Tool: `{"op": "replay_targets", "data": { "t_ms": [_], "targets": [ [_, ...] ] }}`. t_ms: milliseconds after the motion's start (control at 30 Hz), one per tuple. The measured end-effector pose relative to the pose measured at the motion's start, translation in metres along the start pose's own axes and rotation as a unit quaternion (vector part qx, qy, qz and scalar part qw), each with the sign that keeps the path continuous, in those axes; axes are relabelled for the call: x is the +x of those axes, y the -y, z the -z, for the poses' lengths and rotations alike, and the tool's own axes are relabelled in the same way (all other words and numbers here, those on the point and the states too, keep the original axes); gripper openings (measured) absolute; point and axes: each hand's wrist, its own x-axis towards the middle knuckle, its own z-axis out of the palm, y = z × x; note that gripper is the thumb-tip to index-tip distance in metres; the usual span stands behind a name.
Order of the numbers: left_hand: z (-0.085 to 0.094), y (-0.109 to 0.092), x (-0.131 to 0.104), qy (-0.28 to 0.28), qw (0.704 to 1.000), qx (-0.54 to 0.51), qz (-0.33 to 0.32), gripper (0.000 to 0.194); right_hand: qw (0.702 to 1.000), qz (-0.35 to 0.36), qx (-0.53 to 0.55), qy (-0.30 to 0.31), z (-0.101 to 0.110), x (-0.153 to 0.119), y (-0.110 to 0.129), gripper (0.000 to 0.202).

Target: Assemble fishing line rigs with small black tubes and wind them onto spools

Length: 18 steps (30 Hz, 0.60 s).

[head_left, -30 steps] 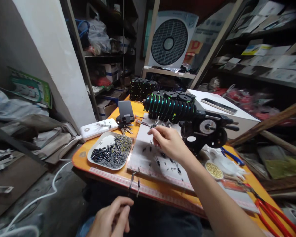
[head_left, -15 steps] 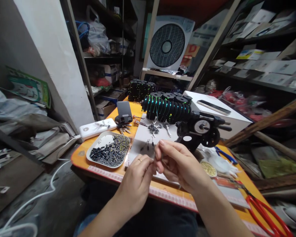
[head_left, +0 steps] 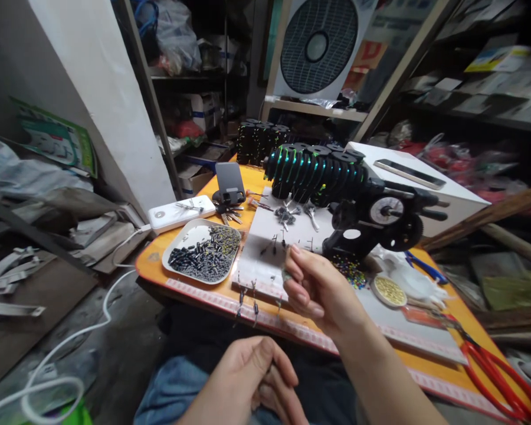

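My right hand (head_left: 321, 289) is raised over the front of a pale board (head_left: 256, 227), its thumb and forefinger pinched together. A small greyish bit shows at its fingertips, too indistinct to name. Lower down, over my lap, my left hand (head_left: 265, 378) is curled, thumb against the forefinger; whatever lies inside is hidden. Several small dark pieces on thin wires (head_left: 255, 307) hang at the board's front edge, and similar ones (head_left: 273, 245) lie on top. Left of the board, a white tray (head_left: 167, 264) holds many small black and grey cylinders.
Behind the board stands a black geared device with spools of green line (head_left: 314, 168). A dish of gold beads (head_left: 389, 292), loose coloured beads (head_left: 351, 271) and red-handled scissors (head_left: 491, 366) are at right. A power strip (head_left: 181, 213) and phone stand (head_left: 230, 180) sit at left.
My hands have come apart: the left has dropped toward my lap, while the right stays over the board. The hanging pieces at the front edge now show. The view has shifted slightly.
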Motion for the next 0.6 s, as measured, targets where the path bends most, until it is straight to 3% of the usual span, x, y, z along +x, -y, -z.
{"op": "replay_targets", "data": {
  "t_ms": [400,500,600],
  "targets": [
    [0.004,0.007,-0.009,0.0,0.997,-0.069,0.027,0.042,1.0,0.007,-0.003,-0.002,0.0,-0.003,0.003,0.038],
    [-0.004,0.001,-0.01,-0.008,1.0,-0.001,-0.004,0.043,1.0,0.016,-0.019,0.0,0.0,-0.006,0.005,0.035],
    [-0.014,-0.005,-0.01,-0.039,0.979,0.188,-0.062,0.048,0.998,0.03,-0.064,0.001,0.0,-0.011,0.009,0.028]
  ]
}}
